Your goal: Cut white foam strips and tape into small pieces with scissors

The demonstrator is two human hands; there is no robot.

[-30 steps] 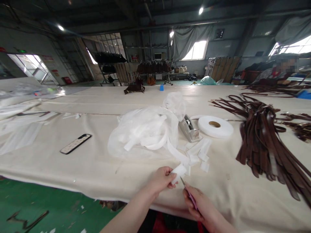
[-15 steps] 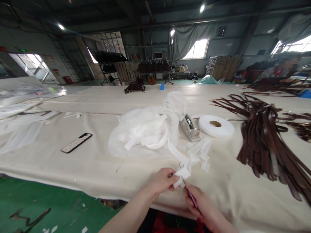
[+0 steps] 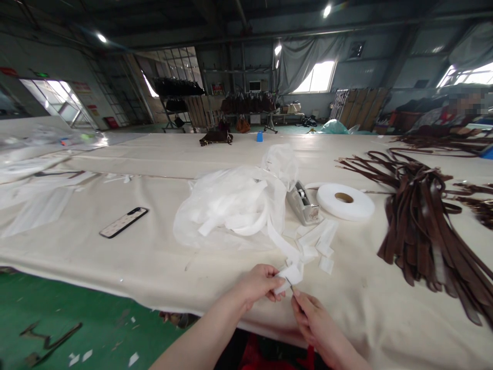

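My left hand [image 3: 265,283] pinches a white fabric-like strip [image 3: 295,275] near the table's front edge. From there the strip runs back toward a clear plastic bag [image 3: 185,221] holding more white strips. In my closed right hand [image 3: 314,314] is a slim pointed metal tool that looks like scissors [image 3: 290,284]; its tip lies against the strip, and my fingers hide its handle. Several short white cut pieces [image 3: 326,246] lie loose just beyond my hands. Behind them are a grey tape dispenser [image 3: 306,208] and a wide white roll [image 3: 358,204].
A cream-covered table [image 3: 154,267] spreads before me. Brown leather straps [image 3: 412,226] are heaped at the right, and a phone [image 3: 124,222] lies at the left. Farther back are a dark bag [image 3: 216,137] and a small blue object [image 3: 259,136]. Another person [image 3: 442,118] is at the far right.
The view has shifted slightly. My right hand has turned a little, so the tool's pink handle no longer shows. The strip stays pinched in my left hand.
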